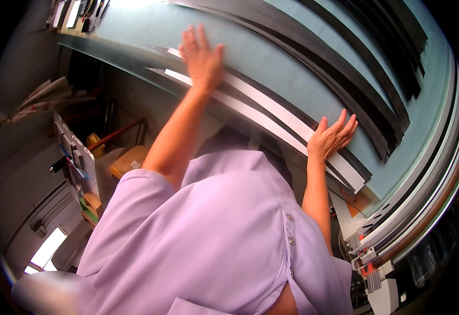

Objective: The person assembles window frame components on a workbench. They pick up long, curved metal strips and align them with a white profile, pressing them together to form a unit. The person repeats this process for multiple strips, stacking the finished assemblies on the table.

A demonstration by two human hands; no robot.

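Note:
Two long white strips (271, 105) run side by side along the near edge of a pale blue-green table, with dark strips beneath or beside them. My left hand (203, 60) is over their left part, fingers stretched out and slightly blurred. Further right, my right hand (330, 139) lies across the strips near their right end, its fingers spread. Neither hand has anything gripped in it. Whether the left palm presses on the strips or hovers just above, I cannot tell.
Several long dark strips (340, 79) lie in groups on the far part of the table (292, 65). Long metal rails (424, 197) of a machine curve along the right side. An orange-brown seat (128, 161) and an upright board (74, 149) with items stand at the left.

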